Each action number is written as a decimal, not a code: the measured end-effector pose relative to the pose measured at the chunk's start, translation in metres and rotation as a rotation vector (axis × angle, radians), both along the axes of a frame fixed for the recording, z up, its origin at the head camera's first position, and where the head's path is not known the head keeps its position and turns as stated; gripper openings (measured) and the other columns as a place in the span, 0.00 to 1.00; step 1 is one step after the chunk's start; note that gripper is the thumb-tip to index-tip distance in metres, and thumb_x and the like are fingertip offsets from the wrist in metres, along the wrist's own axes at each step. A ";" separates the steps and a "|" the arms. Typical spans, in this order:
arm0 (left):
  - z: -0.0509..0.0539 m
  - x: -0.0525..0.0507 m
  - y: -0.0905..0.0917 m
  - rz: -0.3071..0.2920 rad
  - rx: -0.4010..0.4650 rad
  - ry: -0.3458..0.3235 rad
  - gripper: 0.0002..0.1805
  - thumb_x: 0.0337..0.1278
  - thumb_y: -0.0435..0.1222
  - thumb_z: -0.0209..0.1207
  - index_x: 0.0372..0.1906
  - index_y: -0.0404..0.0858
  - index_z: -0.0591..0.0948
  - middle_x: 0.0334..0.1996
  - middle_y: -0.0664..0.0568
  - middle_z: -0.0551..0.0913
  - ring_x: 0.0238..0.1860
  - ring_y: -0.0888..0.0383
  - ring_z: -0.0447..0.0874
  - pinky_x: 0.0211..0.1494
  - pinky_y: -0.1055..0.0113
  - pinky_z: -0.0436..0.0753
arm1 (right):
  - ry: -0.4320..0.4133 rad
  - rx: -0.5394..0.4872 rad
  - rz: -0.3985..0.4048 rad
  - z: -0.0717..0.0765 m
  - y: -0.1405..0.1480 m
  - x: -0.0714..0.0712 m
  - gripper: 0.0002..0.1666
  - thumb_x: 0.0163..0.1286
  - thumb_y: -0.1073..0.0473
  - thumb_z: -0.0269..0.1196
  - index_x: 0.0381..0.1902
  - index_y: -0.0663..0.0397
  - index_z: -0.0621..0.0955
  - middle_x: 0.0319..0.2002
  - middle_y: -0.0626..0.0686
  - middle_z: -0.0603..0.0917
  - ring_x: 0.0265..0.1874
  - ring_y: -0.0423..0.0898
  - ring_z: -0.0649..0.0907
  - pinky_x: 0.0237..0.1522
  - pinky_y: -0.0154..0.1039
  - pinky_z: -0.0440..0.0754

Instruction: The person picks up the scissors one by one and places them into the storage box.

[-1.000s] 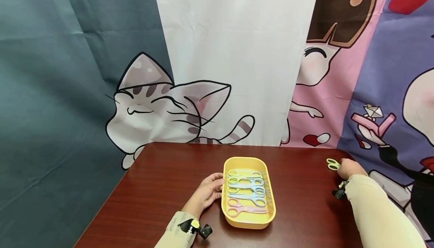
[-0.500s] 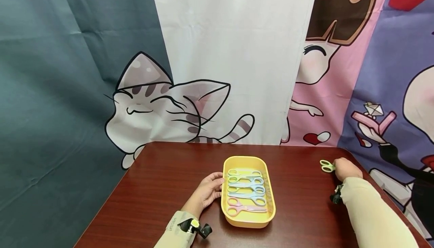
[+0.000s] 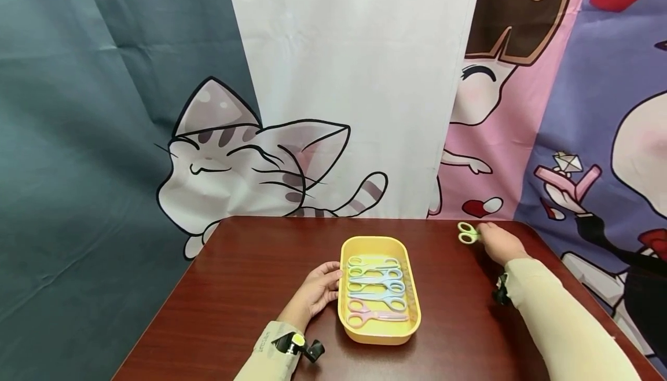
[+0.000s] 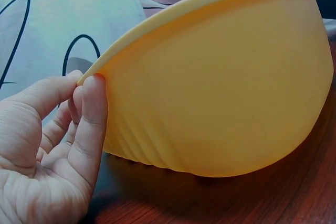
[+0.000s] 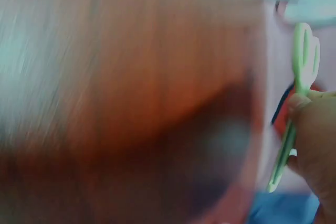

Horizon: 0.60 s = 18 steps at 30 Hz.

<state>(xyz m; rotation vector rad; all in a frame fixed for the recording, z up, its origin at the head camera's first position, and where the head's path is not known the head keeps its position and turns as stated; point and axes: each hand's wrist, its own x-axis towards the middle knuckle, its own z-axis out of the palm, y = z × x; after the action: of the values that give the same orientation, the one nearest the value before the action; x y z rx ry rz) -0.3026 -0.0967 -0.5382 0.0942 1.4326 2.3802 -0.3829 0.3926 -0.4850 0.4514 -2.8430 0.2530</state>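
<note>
Green-handled scissors (image 3: pixel 476 234) are held by my right hand (image 3: pixel 501 244) above the far right of the table, handle loops pointing left. In the right wrist view the thumb and fingers pinch the scissors (image 5: pixel 301 80) near their middle, and the blades run down past the hand. My left hand (image 3: pixel 315 289) grips the left rim of a yellow plastic tray (image 3: pixel 379 338). The left wrist view shows the thumb and a finger pinching that rim (image 4: pixel 157 23). Inside the tray several scissors lie in a row: pink scissors (image 3: pixel 385 315) nearest, then blue and green ones.
The tray stands on a dark red-brown wooden table (image 3: pixel 250 288). Behind the table hangs a cartoon-printed curtain (image 3: pixel 339 51). Small wrist cameras (image 3: pixel 312 351) are strapped over both sleeves.
My right hand has moved left and toward the far side with the green scissors, nearer the tray. The left hand and the tray keep their places, apart from a slight shift of the view.
</note>
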 end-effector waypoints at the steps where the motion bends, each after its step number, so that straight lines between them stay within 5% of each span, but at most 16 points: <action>1: 0.000 0.000 0.000 0.000 -0.001 0.000 0.09 0.71 0.27 0.55 0.52 0.36 0.73 0.33 0.53 0.84 0.27 0.65 0.83 0.27 0.72 0.84 | 0.017 0.003 0.018 0.004 -0.009 -0.002 0.06 0.65 0.69 0.63 0.35 0.57 0.76 0.33 0.55 0.78 0.33 0.54 0.81 0.33 0.53 0.80; 7: -0.001 -0.001 0.000 -0.010 -0.015 -0.010 0.09 0.72 0.28 0.54 0.52 0.34 0.74 0.33 0.54 0.85 0.28 0.65 0.84 0.28 0.72 0.85 | 0.102 0.055 0.129 0.022 -0.067 -0.004 0.08 0.63 0.71 0.65 0.38 0.58 0.78 0.33 0.53 0.79 0.35 0.54 0.82 0.38 0.53 0.83; 18: 0.000 -0.002 -0.004 -0.049 0.002 -0.045 0.08 0.73 0.29 0.54 0.53 0.36 0.74 0.31 0.56 0.84 0.28 0.67 0.82 0.29 0.74 0.84 | 0.133 0.077 0.248 0.054 -0.170 0.032 0.10 0.65 0.62 0.70 0.43 0.55 0.81 0.35 0.49 0.80 0.34 0.48 0.82 0.38 0.49 0.85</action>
<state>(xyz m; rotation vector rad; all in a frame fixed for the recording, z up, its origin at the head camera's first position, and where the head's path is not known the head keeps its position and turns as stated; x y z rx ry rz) -0.3049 -0.1007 -0.5377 0.0747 1.3908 2.3297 -0.3510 0.2229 -0.4311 0.8072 -2.6717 0.1521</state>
